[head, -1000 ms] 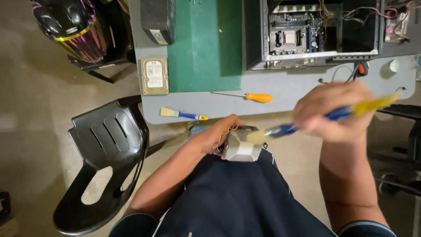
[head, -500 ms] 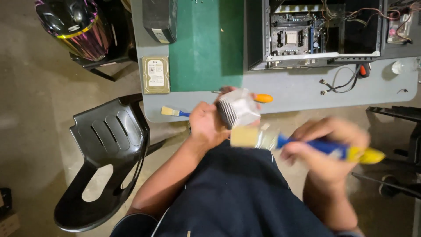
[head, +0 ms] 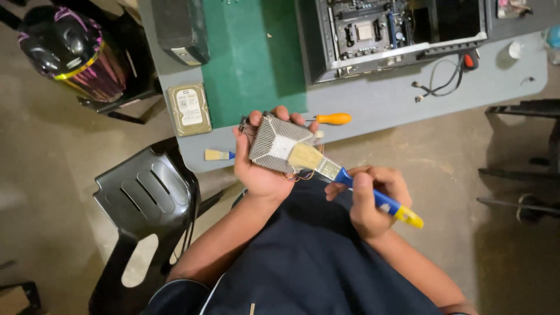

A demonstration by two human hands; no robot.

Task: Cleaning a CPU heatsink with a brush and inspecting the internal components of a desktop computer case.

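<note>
Bristles of the brush (head: 350, 179) now rest on the heatsink (head: 279, 144); a second ago they swung clear. Left hand (head: 259, 169) grips the heatsink above the lap, right hand (head: 367, 201) clasps the brush handle: dusting resumes.

I see one label: a white rectangular sticker (head: 189, 108) covering the top of the grey hard drive (head: 177, 122) on the table's (head: 396, 105) left part. No packages, signs or screens show.
</note>
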